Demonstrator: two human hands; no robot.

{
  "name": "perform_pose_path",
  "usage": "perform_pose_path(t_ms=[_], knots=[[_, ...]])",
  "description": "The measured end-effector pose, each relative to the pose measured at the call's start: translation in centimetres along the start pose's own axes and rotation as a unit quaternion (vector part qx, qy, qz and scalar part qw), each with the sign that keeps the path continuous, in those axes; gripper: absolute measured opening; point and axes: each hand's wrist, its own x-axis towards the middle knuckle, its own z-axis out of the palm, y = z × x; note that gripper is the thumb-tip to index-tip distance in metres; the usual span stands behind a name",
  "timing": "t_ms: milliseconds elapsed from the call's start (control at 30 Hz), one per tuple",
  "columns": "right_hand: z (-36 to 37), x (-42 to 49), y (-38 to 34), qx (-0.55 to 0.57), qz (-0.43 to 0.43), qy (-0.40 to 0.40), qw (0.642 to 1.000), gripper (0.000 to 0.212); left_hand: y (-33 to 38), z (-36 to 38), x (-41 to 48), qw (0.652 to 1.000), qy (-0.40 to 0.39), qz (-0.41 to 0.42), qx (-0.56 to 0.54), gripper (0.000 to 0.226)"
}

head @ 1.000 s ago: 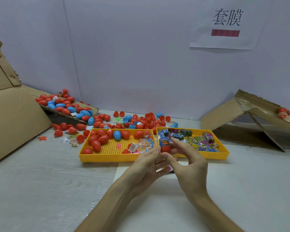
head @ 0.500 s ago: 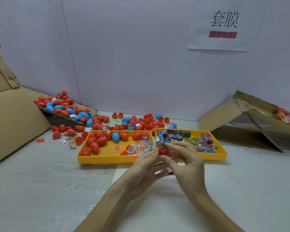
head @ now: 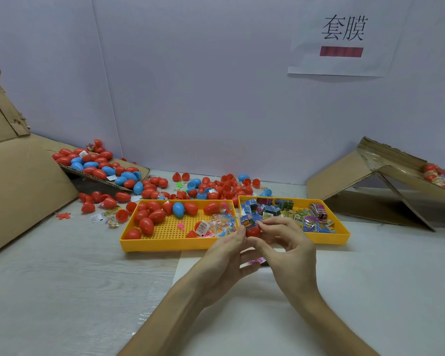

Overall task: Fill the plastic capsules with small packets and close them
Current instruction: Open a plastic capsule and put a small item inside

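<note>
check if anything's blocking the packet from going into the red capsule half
Nothing visible does. The blue packet sits in the mouth of the red capsule half, top sticking out; the left hand holds the half, the right hand pinches the packet.

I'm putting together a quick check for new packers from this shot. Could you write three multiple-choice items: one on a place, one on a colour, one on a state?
1. Which tray holds loose capsules?
A) the left tray
B) the right tray
C) neither

2. What colour is the held capsule?
A) blue
B) red
C) yellow

3. What state is it in?
A) snapped shut
B) open, with something sticking out
C) lying on the table

Answers:
1 A: the capsules lie in the left tray, while the right tray holds only packets.
2 B: the piece gripped between the left hand and the right hand is red.
3 B: a blue packet pokes out of its open top.
</note>
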Motion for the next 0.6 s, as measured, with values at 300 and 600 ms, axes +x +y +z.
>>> perform_pose_path(t_ms=[300,600], knots=[[0.08,-0.14,0.14,0.01,0.014,0.009,1.0,0.028,-0.11,-0.16,0.04,1.0,0.019,0.011,0.02,0.061],[-0.13,-0.17,-0.28,-0.049,-0.063,-0.003,0.997,0.033,0.3,0.17,-0.38,1.0,0.012,0.005,0.009,0.05]])
